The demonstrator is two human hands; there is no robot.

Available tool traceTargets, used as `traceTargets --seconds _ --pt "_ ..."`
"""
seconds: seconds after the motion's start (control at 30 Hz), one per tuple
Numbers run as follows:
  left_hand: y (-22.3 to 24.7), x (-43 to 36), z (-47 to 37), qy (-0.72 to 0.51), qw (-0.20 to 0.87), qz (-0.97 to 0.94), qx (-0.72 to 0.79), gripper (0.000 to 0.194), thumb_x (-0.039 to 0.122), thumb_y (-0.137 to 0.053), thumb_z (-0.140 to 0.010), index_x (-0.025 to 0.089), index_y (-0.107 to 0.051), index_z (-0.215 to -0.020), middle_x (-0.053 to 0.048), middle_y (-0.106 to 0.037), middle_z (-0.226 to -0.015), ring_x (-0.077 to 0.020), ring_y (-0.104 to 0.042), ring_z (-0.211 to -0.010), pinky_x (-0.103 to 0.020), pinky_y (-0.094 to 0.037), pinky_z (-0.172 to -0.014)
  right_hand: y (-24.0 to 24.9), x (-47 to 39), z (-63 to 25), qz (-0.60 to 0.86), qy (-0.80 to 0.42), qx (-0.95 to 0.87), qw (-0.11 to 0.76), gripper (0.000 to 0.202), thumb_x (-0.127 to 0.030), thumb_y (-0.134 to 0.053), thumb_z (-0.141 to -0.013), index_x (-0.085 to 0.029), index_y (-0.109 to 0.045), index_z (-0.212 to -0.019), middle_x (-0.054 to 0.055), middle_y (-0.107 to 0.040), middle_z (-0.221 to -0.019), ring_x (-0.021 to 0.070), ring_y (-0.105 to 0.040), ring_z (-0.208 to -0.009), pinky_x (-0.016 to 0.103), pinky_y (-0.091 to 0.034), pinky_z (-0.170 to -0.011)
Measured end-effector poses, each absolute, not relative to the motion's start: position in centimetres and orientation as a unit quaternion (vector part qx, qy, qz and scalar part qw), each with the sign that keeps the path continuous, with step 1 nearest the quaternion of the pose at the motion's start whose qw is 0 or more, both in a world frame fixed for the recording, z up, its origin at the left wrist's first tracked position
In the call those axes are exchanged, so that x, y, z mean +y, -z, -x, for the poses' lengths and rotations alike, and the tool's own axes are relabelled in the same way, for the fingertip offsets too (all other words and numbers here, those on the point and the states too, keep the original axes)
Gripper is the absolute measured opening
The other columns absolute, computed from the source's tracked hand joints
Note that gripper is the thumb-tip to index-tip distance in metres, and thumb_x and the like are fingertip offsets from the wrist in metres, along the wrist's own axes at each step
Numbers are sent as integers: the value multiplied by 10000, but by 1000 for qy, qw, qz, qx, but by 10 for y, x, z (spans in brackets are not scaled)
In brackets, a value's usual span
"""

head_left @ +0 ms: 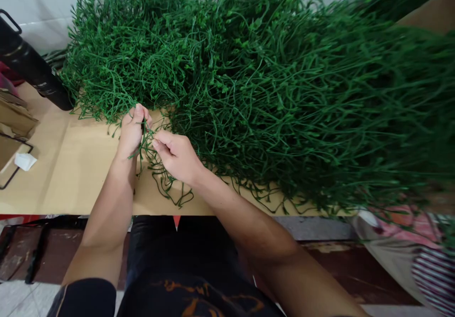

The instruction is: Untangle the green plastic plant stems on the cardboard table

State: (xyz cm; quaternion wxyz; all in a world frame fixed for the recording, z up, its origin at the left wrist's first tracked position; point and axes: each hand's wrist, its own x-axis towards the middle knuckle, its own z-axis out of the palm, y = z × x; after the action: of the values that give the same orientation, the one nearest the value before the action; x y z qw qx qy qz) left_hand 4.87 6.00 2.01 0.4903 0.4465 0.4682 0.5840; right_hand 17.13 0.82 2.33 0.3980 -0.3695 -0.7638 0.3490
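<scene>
My left hand [132, 128] is closed round a few thin green branching stems [144, 146], whose ends hang down past the wrist. Close beside it, my right hand [179, 156] pinches part of the same sprig between thumb and forefinger. Exactly where the fingertips grip is partly hidden. Behind both hands rises a large tangled heap of green stems [227, 80] with small forked tips; whether they are real or plastic I cannot tell. Several loose stems [174, 194] lie on the tan tabletop [85, 165] below my right hand.
A black bottle [35, 66] stands at the left against the heap. Near the left edge are a crumpled white paper [24, 161] and cardboard pieces [16, 118]. The heap spreads along the wall to the right. At the lower right shows another person's striped clothing [433, 279].
</scene>
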Motion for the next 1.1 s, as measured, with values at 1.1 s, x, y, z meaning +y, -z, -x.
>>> traceTargets --seconds 1.1 --pt "-31 56 -28 -552 572 -405 452 339 445 -544 -863 181 -532 -650 36 -468 -533 -49 -488 -458 -185 -443 -489 -28 18 -219 483 -152 -744 435 185 -308 -529 -830 -188 -642 -915 83 -526 -893 217 -498 -905 401 -425 -834"
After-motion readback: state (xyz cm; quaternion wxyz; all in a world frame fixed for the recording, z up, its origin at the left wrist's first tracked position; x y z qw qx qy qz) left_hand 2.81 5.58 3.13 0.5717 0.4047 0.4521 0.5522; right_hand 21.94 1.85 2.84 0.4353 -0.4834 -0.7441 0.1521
